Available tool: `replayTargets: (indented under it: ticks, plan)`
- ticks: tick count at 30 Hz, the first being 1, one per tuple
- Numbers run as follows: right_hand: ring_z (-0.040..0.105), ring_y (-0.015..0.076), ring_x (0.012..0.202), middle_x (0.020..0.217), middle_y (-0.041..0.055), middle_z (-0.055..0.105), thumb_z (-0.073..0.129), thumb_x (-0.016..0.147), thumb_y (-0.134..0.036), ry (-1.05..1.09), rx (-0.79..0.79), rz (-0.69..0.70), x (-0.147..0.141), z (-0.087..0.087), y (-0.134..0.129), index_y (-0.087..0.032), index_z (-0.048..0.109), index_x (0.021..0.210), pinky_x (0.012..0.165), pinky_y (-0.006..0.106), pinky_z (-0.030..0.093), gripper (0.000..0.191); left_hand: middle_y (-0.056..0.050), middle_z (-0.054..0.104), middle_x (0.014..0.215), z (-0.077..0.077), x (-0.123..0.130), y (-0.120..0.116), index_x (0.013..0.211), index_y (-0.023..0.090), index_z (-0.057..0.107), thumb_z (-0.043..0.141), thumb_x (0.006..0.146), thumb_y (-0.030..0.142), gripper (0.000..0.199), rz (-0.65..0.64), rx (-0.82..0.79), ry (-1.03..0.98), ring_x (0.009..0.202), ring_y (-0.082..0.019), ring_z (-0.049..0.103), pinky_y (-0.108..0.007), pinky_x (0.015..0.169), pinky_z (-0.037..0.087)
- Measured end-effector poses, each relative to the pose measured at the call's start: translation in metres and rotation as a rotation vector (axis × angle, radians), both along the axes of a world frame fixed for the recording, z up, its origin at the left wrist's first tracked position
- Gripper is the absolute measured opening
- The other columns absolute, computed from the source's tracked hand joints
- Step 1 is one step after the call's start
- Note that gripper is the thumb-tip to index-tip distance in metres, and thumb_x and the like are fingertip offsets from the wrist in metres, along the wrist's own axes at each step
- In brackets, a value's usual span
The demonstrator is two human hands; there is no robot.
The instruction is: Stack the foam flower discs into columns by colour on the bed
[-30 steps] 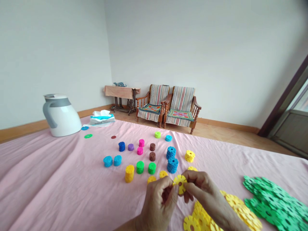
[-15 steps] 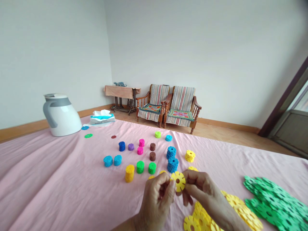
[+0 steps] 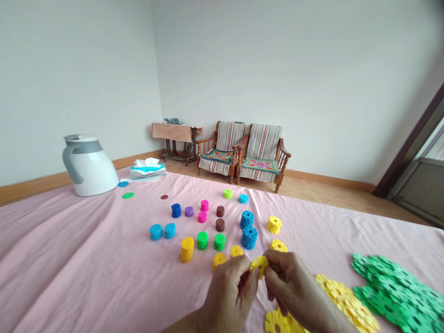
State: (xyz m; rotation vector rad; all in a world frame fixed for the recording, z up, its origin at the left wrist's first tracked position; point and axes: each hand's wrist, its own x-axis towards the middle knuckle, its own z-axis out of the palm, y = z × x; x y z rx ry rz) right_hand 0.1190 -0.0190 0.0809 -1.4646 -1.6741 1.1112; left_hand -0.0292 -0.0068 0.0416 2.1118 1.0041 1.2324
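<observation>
A yellow notched, flower-shaped plastic disc with a round hole is pinched between both my hands, above the pink cloth. The thumb and fingers of my left hand close on its left edge, and my right hand grips its right edge. Whether one disc or more is held, I cannot tell. Just beyond my hands stand short yellow stacks, one partly behind the right fingers. Under my right forearm lie loose yellow discs, partly hidden by the arm.
A heap of green discs lies at the right. Small stacks, including tall blue ones, green and brown, stand across the pink cloth. A white jug and a tissue box stand at the back left.
Both hands have moved slightly down and to the right with the yellow disc, which is now tilted flatter. More of the yellow stacks behind the hands shows.
</observation>
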Motion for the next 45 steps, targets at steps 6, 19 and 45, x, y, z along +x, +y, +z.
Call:
replayTargets:
  ticks: [6, 19, 45]
  plan:
    - [0.045, 0.0055, 0.035, 0.046, -0.0056, 0.048, 0.043, 0.072, -0.018, 0.015, 0.073, -0.082, -0.004, -0.008, 0.006, -0.020, 0.043, 0.053, 0.035, 0.016, 0.033, 0.020, 0.004, 0.036, 0.055, 0.002, -0.001, 0.002, 0.063, 0.019, 0.033, 0.040, 0.093, 0.027, 0.032, -0.049, -0.028, -0.062, 0.051, -0.010, 0.039, -0.022, 0.048, 0.026]
    - [0.047, 0.0034, 0.032, 0.052, -0.0026, 0.061, 0.050, 0.075, -0.024, 0.150, -0.090, 0.070, 0.012, -0.005, 0.008, -0.016, 0.054, 0.063, 0.032, 0.013, 0.029, 0.015, 0.004, 0.040, 0.053, -0.006, 0.002, 0.006, 0.065, 0.019, 0.037, 0.041, 0.094, 0.042, 0.038, -0.128, -0.279, -0.158, 0.048, -0.009, 0.040, -0.019, 0.044, 0.028]
    - [0.052, 0.0053, 0.055, 0.062, -0.0033, 0.059, 0.073, 0.071, -0.034, 0.371, -0.020, 0.044, 0.027, -0.008, 0.022, -0.014, 0.060, 0.080, 0.052, 0.018, 0.037, 0.026, -0.005, 0.060, 0.084, -0.012, 0.007, 0.005, 0.105, 0.015, 0.052, 0.050, 0.090, 0.035, 0.026, -0.163, -0.485, -0.351, 0.046, -0.008, 0.053, -0.017, 0.038, 0.040]
